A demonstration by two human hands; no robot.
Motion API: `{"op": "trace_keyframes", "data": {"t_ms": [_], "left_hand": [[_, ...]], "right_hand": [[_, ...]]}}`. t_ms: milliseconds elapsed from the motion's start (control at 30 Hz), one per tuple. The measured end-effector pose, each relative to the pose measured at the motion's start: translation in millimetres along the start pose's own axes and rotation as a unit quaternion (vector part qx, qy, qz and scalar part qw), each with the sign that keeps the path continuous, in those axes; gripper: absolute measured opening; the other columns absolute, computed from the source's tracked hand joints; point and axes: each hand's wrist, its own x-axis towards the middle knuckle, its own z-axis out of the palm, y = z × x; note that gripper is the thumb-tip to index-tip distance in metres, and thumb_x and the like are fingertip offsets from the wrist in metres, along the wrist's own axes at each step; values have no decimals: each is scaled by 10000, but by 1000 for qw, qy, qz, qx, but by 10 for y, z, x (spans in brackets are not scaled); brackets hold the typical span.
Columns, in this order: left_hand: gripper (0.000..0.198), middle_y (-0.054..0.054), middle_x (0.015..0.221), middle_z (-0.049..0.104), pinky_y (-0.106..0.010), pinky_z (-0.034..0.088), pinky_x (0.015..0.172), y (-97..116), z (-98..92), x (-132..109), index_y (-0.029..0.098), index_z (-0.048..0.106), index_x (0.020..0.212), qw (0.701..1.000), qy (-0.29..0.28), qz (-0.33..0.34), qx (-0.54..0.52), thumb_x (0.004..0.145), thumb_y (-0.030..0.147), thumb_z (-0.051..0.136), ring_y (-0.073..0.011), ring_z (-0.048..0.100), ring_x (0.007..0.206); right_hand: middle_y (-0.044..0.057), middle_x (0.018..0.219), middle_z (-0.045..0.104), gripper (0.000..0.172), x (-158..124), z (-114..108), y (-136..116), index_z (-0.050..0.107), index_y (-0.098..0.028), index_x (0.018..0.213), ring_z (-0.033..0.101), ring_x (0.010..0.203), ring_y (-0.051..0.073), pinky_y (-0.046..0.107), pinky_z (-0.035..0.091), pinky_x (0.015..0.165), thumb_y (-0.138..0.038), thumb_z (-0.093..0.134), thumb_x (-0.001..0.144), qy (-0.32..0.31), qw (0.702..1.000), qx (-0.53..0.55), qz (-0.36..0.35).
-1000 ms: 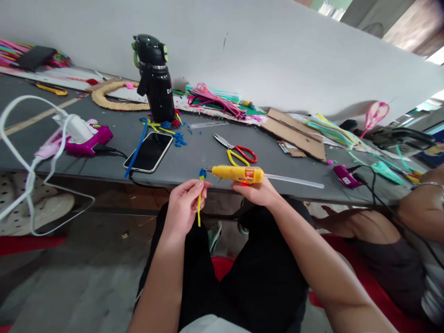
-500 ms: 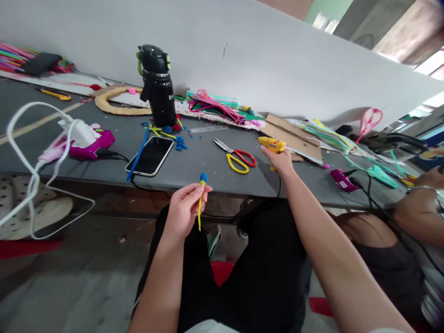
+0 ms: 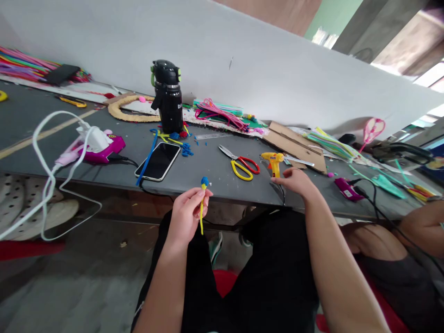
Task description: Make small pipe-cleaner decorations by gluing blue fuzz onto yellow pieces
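Note:
My left hand (image 3: pixel 186 214) pinches a yellow pipe cleaner with a blue pompom on top (image 3: pixel 203 194), held upright just in front of the grey table's (image 3: pixel 215 171) front edge. My right hand (image 3: pixel 294 180) hovers over the table with nothing in it, fingers loosely curled, just right of a yellow glue gun (image 3: pixel 275 161) that stands upright on the table. Scissors with yellow and red handles (image 3: pixel 240 164) lie left of the glue gun.
A phone (image 3: pixel 156 160), a black bottle (image 3: pixel 169 97), a pink glue gun with white cable (image 3: pixel 100 148), cardboard (image 3: pixel 294 141), loose pipe cleaners (image 3: pixel 218 108) and blue pompoms lie on the table. Another person's arm (image 3: pixel 421 229) is at the right.
My right hand carried the yellow glue gun from near the pompom to the table, stood it there and let go. My left hand kept hold of the pipe cleaner.

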Motion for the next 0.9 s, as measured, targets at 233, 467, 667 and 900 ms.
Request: {"op": "trace_keyframes", "data": {"t_ms": [233, 467, 667, 900], "left_hand": [[173, 7, 629, 515, -186, 275, 437, 24, -58, 15, 127, 734, 812, 999, 31, 16, -2, 831, 292, 688, -42, 420, 467], [189, 13, 605, 515, -176, 279, 438, 71, -149, -6, 121, 727, 816, 998, 62, 13, -16, 821, 309, 702, -42, 416, 460], [209, 15, 596, 520, -177, 292, 440, 75, -258, 13, 118, 720, 808, 996, 82, 3, -23, 797, 327, 726, -41, 408, 459], [210, 16, 594, 521, -179, 293, 444, 68, -279, 26, 119, 718, 796, 996, 88, -4, -27, 787, 328, 732, -44, 413, 462]], "right_hand": [[40, 794, 693, 218, -340, 235, -1205, 697, -178, 850, 588, 691, 155, 285, 440, 662, -386, 632, 850, -138, 917, 157, -340], [40, 932, 704, 186, 78, 1370, -2393, 701, -171, 989, 588, 785, 144, 269, 455, 751, -268, 672, 833, -126, 909, 149, -369], [59, 981, 650, 158, 144, 1673, -2579, 701, -185, 957, 561, 858, 177, 302, 448, 813, -247, 704, 811, -116, 912, 129, -371], [86, 979, 635, 94, 154, 1679, -2608, 661, -172, 873, 550, 869, 200, 327, 431, 831, -210, 576, 881, -108, 913, 129, -371]]}}
